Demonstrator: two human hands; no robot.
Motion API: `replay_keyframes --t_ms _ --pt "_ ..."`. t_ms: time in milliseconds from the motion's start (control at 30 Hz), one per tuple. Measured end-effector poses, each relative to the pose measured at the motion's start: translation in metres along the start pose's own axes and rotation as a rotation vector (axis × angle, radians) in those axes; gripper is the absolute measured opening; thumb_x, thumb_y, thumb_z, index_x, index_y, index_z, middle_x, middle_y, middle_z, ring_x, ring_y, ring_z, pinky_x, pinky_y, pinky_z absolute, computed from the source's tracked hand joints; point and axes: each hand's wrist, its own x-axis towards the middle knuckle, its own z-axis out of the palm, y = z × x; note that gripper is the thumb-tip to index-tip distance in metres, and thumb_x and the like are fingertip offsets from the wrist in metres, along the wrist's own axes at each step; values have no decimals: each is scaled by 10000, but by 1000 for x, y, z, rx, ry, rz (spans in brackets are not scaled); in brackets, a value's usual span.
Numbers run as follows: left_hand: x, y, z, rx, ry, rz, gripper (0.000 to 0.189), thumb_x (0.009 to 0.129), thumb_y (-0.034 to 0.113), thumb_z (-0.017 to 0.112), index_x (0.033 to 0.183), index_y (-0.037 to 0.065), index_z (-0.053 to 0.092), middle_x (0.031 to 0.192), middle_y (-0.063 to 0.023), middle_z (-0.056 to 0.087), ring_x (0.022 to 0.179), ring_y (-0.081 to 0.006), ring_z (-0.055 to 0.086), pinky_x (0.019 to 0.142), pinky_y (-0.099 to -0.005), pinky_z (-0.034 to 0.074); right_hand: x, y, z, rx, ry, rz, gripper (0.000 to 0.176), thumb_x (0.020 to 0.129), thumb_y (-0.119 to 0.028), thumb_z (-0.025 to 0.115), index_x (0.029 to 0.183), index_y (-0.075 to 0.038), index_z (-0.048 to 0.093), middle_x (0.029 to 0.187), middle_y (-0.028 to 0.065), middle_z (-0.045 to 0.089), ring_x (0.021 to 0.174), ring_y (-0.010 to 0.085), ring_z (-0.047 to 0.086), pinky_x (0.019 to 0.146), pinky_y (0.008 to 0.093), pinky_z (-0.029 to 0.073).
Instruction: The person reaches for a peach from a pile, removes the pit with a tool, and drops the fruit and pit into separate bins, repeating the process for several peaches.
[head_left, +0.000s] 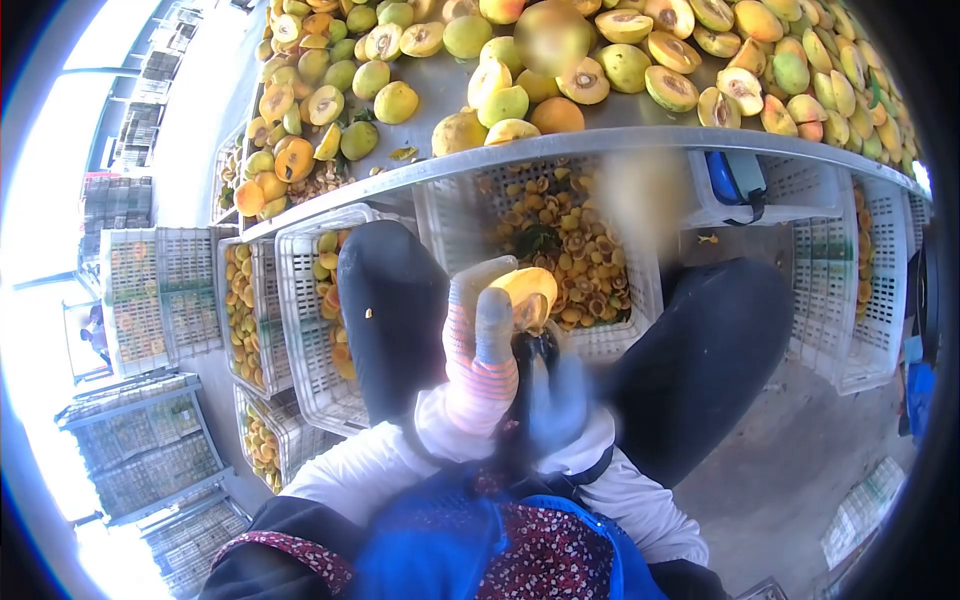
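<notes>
My left hand (478,335), in a striped glove with greyish fingertips, grips a yellow peach half (528,292) between thumb and fingers. The cut side with its brown hollow faces right. My right hand (562,405), in a blue-grey glove, is smeared by motion just below and right of the fruit. Its fingers look closed around a dark object (538,350) that reaches up to the peach half; blur hides what kind it is. Beneath both hands, between my knees, stands a white crate (648,270) with many small brownish-yellow pieces in it.
A metal table (430,128) heaped with whole and halved peaches (671,88) crosses in front, above my knees. More fruit-filled crates (290,300) stand at left, with stacked crates (150,440) beyond. A blue-and-grey item (735,180) sits in a white crate under the table.
</notes>
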Motion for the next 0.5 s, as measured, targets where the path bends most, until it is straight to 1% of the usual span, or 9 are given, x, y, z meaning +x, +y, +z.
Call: replay_keyframes --t_ms 67,167,233,267,333,367,433,467,500 --pt "1 -5 -2 -24 -33 23 376 959 353 521 1138 22 527 972 -89 616 862 -134 569 785 -266 463 -4 2 4 -16 24 36 342 935 -237 498 1160 20 505 941 245 608 857 394 616 717 426 474" --pt "7 -2 -5 109 -83 -1 377 950 377 525 1087 28 563 958 -63 615 868 -125 584 786 -269 473 -4 0 -5 -86 -98 161 331 946 -229 496 1163 21 506 961 225 615 875 357 623 722 394 476" --pt "19 -5 -11 161 -151 -162 380 938 379 552 1094 33 565 954 -49 609 864 -106 575 782 -258 465 -6 5 -8 -35 -138 193 311 959 -214 492 1162 20 509 972 192 621 876 305 627 724 361 481" --pt "22 -10 -13 76 -178 -218 388 922 394 577 1086 43 577 941 -31 602 863 -89 564 784 -243 454 -13 14 -4 41 -112 184 297 965 -206 489 1159 18 511 973 171 623 871 273 626 724 343 484" --pt "27 -4 -18 77 -283 -346 397 910 405 591 1078 45 584 937 -21 601 867 -85 558 782 -237 448 -18 32 -1 0 -97 24 303 910 -136 517 1157 40 519 961 158 608 803 246 598 651 324 476" --pt "31 1 -23 75 -334 -409 401 905 411 598 1074 47 588 935 -16 600 870 -84 555 781 -234 445 -18 40 -2 -117 -109 -125 340 848 -75 548 1157 64 524 948 167 590 739 251 571 577 323 465" --pt "51 17 -31 106 -588 -536 428 878 427 630 1070 46 596 924 -1 599 825 -58 529 766 -222 435 -16 40 1 -115 -59 -273 341 819 -70 573 1131 62 539 904 157 567 647 239 527 488 316 436" --pt "59 19 -33 155 -640 -537 422 880 415 632 1075 43 595 923 -2 600 813 -53 525 754 -220 436 -14 36 8 7 3 -270 300 851 -126 567 1104 35 550 873 138 561 619 221 509 472 310 417" --pt "64 20 -36 205 -691 -539 416 882 403 634 1080 39 594 923 -4 602 802 -48 520 741 -219 436 -10 28 6 255 -87 -67 275 883 -196 545 1073 2 554 824 112 549 585 196 492 454 297 401"
